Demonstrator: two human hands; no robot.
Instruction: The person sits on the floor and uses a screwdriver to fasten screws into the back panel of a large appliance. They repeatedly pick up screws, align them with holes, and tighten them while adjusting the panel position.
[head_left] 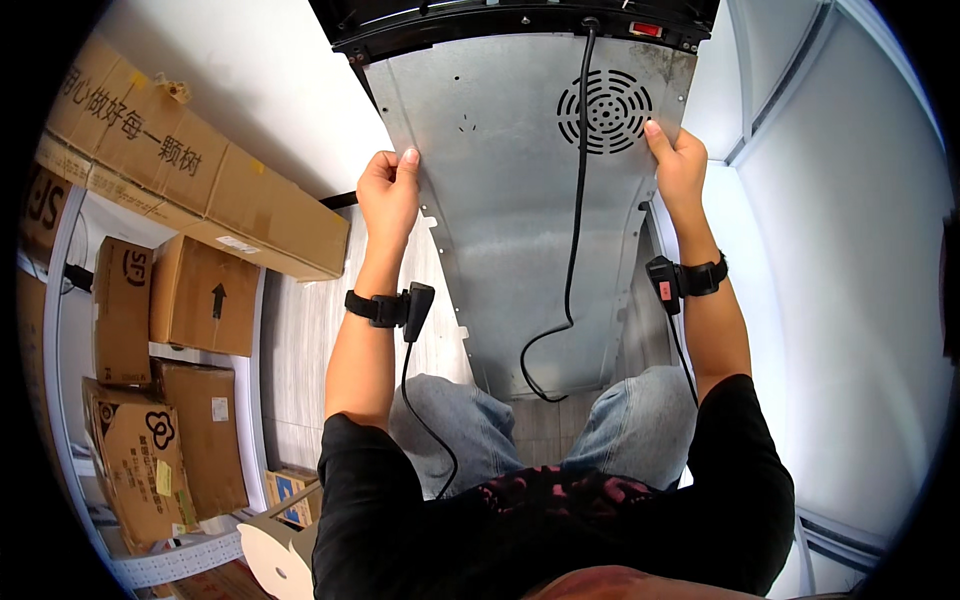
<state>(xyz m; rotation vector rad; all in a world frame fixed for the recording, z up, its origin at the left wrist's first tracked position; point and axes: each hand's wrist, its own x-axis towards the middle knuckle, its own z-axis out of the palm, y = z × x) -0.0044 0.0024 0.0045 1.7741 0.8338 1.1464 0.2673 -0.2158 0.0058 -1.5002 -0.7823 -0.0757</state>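
A tall grey sheet-metal panel [500,240] stands in front of me, with a black top section [470,38] above it. A round slotted vent [606,111] is cut into its upper right. From the top section a black power cord [578,230] hangs down across the panel and curls near its lower end. Beside the cord's root sits a red rocker switch [646,30]. My left hand [388,195] is closed on the panel's left edge, thumb in front. On the right edge, next to the vent, my right hand [680,172] grips with its thumb on the face; its other fingers are mostly hidden.
At my left, a shelf rack [256,400] holds several cardboard boxes [205,295], with a long carton [200,170] across its top. A roll [280,560] is by its near corner. A pale, glossy panelled wall [850,250] rises close on the right. My knees flank the panel's lower end.
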